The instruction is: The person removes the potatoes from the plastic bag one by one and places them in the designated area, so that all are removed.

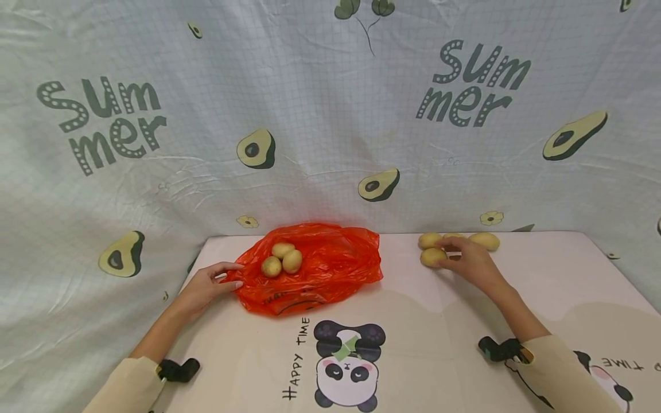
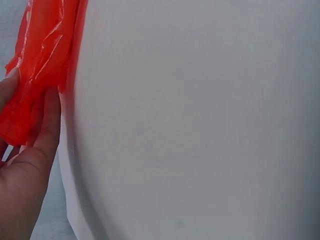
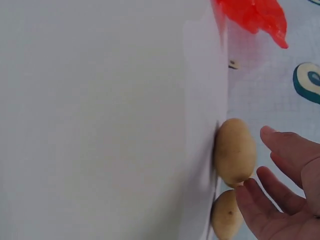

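Observation:
A red plastic bag [image 1: 330,258] lies spread on the table, with three potatoes [image 1: 292,261] on its left part. At the bag's left end, my left hand [image 1: 203,289] holds the edge; in the left wrist view the red plastic [image 2: 42,55] passes between thumb and fingers. Over on the right, my right hand [image 1: 475,264] reaches to the nearest potato [image 1: 432,258] of a small group. In the right wrist view its fingers are spread beside a potato [image 3: 235,152], the thumb apart from it. A second potato [image 3: 227,215] is partly hidden by the fingers.
Behind the near potato lie others, among them a potato [image 1: 430,240] at the left and a potato [image 1: 485,241] at the right, by the back edge. A printed cloth [image 1: 310,115] hangs behind the table [image 1: 413,344].

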`<state>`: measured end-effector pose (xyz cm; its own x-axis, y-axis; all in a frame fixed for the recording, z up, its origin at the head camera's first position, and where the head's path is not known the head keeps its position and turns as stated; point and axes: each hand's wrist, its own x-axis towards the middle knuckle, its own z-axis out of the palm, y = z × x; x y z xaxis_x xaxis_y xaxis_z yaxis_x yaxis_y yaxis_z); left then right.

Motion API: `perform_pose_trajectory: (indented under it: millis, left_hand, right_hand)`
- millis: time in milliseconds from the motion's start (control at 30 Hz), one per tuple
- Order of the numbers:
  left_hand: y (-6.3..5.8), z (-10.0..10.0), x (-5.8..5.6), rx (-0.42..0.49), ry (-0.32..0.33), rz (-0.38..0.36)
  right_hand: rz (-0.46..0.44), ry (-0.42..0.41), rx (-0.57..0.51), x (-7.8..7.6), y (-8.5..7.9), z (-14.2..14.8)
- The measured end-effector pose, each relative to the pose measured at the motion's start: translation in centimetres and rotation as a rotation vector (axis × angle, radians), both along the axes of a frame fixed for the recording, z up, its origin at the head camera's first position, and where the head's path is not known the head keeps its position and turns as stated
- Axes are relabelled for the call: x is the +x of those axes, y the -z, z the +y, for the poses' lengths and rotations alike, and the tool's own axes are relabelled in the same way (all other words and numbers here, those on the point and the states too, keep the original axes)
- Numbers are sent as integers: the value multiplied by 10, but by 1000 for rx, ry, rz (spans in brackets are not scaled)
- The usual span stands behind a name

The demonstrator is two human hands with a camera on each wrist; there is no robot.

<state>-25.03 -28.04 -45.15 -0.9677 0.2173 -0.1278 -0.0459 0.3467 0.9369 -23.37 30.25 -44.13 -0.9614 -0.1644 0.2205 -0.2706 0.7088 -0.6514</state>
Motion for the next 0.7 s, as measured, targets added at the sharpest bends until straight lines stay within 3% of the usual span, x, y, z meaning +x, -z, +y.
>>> perform_pose_trajectory:
  millis: [267, 700]
  left_hand:
    - [2, 0, 0, -2, 3, -13]
    - [0, 1, 0, 5, 8, -1]
  right_hand:
    - [63, -35, -13, 8, -13, -11]
    - [27, -68, -19, 21, -32, -46]
